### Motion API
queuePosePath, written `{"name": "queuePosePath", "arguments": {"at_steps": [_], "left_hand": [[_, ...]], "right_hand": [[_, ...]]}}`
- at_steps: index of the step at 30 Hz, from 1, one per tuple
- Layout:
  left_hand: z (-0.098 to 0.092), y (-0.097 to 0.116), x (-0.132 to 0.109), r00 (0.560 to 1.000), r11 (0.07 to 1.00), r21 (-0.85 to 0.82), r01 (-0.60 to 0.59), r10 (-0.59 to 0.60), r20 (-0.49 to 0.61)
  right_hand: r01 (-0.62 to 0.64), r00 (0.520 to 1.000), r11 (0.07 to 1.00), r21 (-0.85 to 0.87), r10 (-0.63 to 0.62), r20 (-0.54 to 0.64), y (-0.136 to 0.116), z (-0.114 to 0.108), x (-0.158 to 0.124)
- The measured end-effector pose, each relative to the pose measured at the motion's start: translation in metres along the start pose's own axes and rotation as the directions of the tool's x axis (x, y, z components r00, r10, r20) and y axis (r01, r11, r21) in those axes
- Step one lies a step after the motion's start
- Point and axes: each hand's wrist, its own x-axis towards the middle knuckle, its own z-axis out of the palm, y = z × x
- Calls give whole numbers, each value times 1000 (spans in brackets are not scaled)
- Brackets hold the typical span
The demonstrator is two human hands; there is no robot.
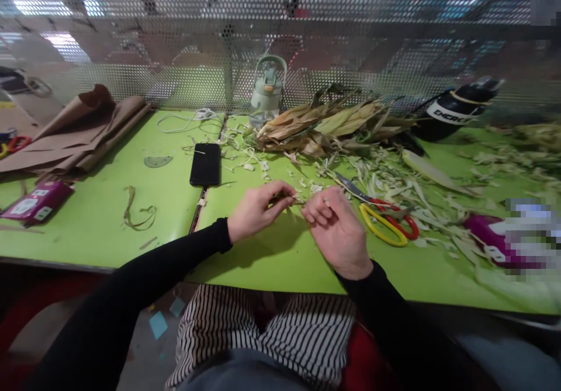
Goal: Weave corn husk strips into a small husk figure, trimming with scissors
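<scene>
My left hand (256,208) and my right hand (336,227) meet over the green table (272,256), both pinched on a thin strip of corn husk (300,202) stretched between the fingertips. Just right of my right hand lie scissors (380,218) with one yellow and one red handle. A pile of dried corn husks (326,123) sits behind, with many husk scraps (394,183) strewn around it.
A black phone (205,164) lies left of my hands. A pale green water bottle (268,90) stands at the perforated metal screen. Brown paper (74,129) and a purple packet (37,201) lie at the left. A black bottle (458,107) lies at the back right.
</scene>
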Motion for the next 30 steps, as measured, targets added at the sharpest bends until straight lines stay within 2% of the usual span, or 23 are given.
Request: {"name": "queuePosePath", "arguments": {"at_steps": [3,5,7,10,12,15,17,20,22,23,24,25,27,28,29,30], "left_hand": [[5,2,-4,990,984,120,-130,135,-30],[7,4,-5,985,978,136,-160,167,-36],[7,4,-5,989,985,111,-133,140,-55],[3,2,-2,996,999,43,-7,11,-89],[1,0,1,993,997,37,71,-67,-101],[0,-3,2,991,993,67,93,-86,-107],[0,-3,1,994,992,106,73,-63,-94],[-1,-2,0,999,969,244,44,-35,-39],[-3,0,-2,999,946,324,24,-37,33],[-4,1,-2,996,942,335,13,-41,78],[-6,2,-3,991,947,321,2,-45,128],[-7,3,-3,983,958,286,-7,-45,175],[-10,6,-4,967,981,192,-19,-31,253],[-11,7,-5,959,988,151,-27,-17,282],[-11,8,-5,951,992,118,-37,-1,309],[-12,9,-5,944,994,93,-50,17,330]], "right_hand": [[-19,1000,997,-73,18,-13,6,-6,0],[-26,1000,985,-172,26,-7,8,-9,-2],[-14,1000,962,-274,12,-7,6,-11,-4],[64,997,900,-432,-78,-13,1,-12,-9],[154,986,781,-606,-162,42,-3,-12,-12],[327,943,475,-817,-219,250,-5,-12,-12],[436,899,312,-844,-197,391,-6,-12,-11],[557,826,135,-820,-192,530,-9,-11,-8],[615,776,44,-788,-212,594,-13,-11,-2],[636,756,32,-771,-224,615,-16,-12,2],[649,748,56,-759,-233,622,-19,-13,7],[648,754,125,-751,-240,611,-22,-14,12],[571,817,365,-735,-175,549,-29,-18,24],[476,854,503,-721,-69,516,-33,-20,29],[344,868,620,-705,75,490,-36,-23,34],[200,852,695,-690,224,473,-39,-25,39]]}}
